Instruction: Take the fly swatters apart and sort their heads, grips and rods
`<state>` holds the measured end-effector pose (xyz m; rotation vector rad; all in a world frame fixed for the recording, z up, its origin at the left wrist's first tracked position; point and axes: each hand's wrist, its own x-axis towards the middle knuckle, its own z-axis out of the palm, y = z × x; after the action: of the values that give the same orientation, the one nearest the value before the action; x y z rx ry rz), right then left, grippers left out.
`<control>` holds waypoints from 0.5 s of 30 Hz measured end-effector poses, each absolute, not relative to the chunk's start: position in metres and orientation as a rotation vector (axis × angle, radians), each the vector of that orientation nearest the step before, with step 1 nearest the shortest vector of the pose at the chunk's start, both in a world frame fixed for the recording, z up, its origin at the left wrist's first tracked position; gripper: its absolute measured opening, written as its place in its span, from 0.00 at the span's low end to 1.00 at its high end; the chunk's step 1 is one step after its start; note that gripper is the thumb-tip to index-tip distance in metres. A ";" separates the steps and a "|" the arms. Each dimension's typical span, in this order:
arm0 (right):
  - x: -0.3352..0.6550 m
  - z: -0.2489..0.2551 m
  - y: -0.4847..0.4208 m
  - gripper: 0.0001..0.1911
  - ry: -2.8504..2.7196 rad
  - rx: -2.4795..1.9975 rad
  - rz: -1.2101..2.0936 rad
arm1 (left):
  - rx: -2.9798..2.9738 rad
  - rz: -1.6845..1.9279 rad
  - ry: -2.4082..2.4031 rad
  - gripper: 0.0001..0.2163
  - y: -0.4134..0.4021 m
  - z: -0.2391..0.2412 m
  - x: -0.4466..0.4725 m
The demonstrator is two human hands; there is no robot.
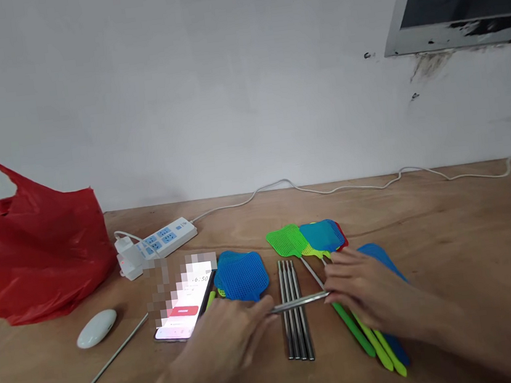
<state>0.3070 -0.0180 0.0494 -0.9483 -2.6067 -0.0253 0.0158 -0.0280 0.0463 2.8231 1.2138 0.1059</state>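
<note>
A thin metal rod (299, 301) lies crosswise between my two hands. My left hand (229, 337) pinches its left end and my right hand (365, 293) holds its right end. Under it, several metal rods (293, 311) lie side by side, pointing away from me. Blue mesh swatter heads (242, 276) sit just beyond my left hand. Under my right hand lie assembled fly swatters with green handles (371, 342); their green mesh head (287, 241) and blue mesh head (321, 236) fan out toward the wall.
A lit phone (186, 305) lies left of my left hand. Further left are a white oval object (96, 328), a long thin rod (96, 376), a red plastic bag (33, 243) and a white power strip (157, 244), its cable (330, 190) running along the wall.
</note>
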 end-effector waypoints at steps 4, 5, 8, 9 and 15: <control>0.324 0.042 -0.016 0.14 -2.591 -1.022 0.050 | 2.796 0.161 1.206 0.16 -0.025 0.041 -0.014; 0.325 0.040 -0.017 0.14 -2.605 -1.026 0.066 | 2.786 0.146 1.193 0.16 -0.025 0.038 -0.020; 0.322 0.035 -0.023 0.14 -2.629 -1.043 0.085 | 2.773 0.106 1.197 0.16 -0.029 0.032 -0.028; 0.321 0.035 -0.025 0.14 -2.634 -1.056 0.089 | 2.772 0.100 1.196 0.16 -0.031 0.031 -0.028; 0.326 0.038 -0.030 0.12 -2.668 -1.187 0.072 | 2.762 0.137 1.153 0.18 -0.030 0.038 -0.026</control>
<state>0.3256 -0.0302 0.0385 -1.1873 -2.6679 0.0720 -0.0263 -0.0304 0.0379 2.7620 1.1526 0.1365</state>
